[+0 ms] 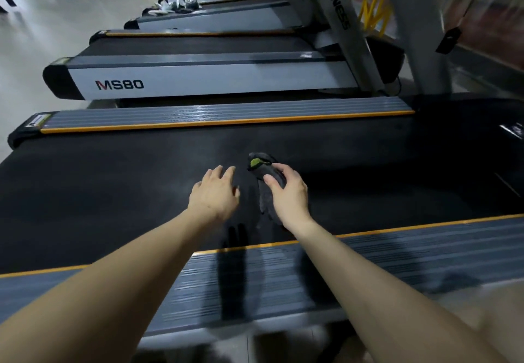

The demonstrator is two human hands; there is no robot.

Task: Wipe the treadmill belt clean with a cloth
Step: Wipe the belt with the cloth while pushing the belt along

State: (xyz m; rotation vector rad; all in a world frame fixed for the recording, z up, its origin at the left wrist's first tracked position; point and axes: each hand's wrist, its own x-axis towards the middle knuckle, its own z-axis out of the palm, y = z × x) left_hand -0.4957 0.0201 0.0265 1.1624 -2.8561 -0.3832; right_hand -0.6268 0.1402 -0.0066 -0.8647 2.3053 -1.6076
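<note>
While two bare arms reach out from the bottom of the view, they pass over the near side rail (397, 257), a grey ribbed step with an orange stripe along its edge. Just past that rail lies the wide black treadmill belt (113, 192), and both hands are over it.

The right hand (289, 195) holds the cloth (262, 169). Its thumb and fingers are curled round the dark, bunched-up rag, which has a small green patch near its far end. The cloth sits at about the middle of the belt, but I cannot tell if it is pressed flat on the belt or lifted a little.

The left hand (215, 189) is just beside it. Its fingers are loose and spread, and it holds nothing. It hangs over the belt, and I cannot tell if it touches.

I think the wiping step is going on, or is just about to start. There are pale dusty smears on the belt near the hands. The next move needs the cloth pushed down flat and slid along the belt, with long strokes to reach the parts far to each side.

Beyond the belt is the far side rail (226, 114), also grey with an orange stripe. Past it stands another treadmill marked MS80 (119, 84), and more treadmills run on in a row behind.
</note>
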